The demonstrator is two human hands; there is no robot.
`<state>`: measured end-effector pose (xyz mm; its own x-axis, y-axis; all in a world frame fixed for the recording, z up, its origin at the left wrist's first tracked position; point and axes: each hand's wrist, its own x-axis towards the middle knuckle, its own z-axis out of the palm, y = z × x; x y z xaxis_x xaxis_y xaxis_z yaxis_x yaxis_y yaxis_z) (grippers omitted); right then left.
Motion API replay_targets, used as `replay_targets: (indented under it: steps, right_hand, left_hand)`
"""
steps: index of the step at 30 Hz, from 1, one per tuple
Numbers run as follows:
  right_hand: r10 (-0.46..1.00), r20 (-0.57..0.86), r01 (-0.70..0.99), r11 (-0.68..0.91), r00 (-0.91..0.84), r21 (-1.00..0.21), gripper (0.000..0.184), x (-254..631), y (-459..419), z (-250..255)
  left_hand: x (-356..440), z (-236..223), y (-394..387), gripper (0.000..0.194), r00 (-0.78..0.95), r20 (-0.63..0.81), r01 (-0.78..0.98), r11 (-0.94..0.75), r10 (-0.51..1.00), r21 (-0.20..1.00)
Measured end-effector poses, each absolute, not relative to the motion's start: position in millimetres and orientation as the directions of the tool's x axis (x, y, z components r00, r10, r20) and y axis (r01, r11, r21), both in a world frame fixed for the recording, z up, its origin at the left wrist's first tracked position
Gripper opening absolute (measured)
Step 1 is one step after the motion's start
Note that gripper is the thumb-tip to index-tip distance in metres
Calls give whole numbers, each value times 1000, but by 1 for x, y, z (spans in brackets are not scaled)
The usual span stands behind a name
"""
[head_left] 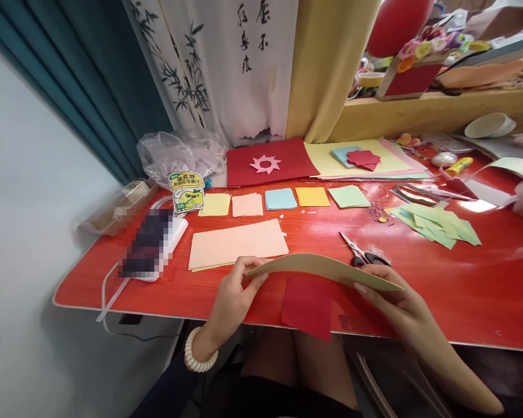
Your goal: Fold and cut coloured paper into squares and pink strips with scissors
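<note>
Both my hands hold one beige sheet of paper (318,268) nearly edge-on above the front of the red table (462,290). My left hand (233,290) pinches its left end, with a white bead bracelet (197,354) on the wrist. My right hand (390,290) grips its right end from below. Under the sheet a dark red paper square (307,307) lies over the table's front edge. Scissors (361,252) lie just behind my right hand. A stack of peach paper (237,244) lies behind my left hand.
A row of small coloured paper squares (283,200) runs across the middle. Behind it lie a dark red sheet with a pink star cut-out (265,164) and yellow sheets (357,162). Green scraps (436,223) sit right. A phone on a white block (150,244) sits left.
</note>
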<state>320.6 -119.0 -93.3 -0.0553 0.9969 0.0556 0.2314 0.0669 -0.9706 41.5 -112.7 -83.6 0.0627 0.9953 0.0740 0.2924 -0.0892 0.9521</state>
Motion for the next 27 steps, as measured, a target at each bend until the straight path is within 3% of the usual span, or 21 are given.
replay_targets:
  steps: [10, 18, 27]
  right_hand:
    - [994, 108, 222, 101, 19, -970, 18, 319, -120, -97]
    - [987, 162, 191, 161, -10, -968, 26, 323, -119, -99]
    - [976, 215, 179, 217, -29, -960, 18, 324, -117, -96]
  left_hand:
    - [45, -83, -109, 17, 46, 77, 266, -87, 996, 960]
    - [50, -85, -109, 19, 32, 109, 136, -112, 994, 984]
    - [52, -83, -111, 17, 66, 78, 103, -84, 995, 991]
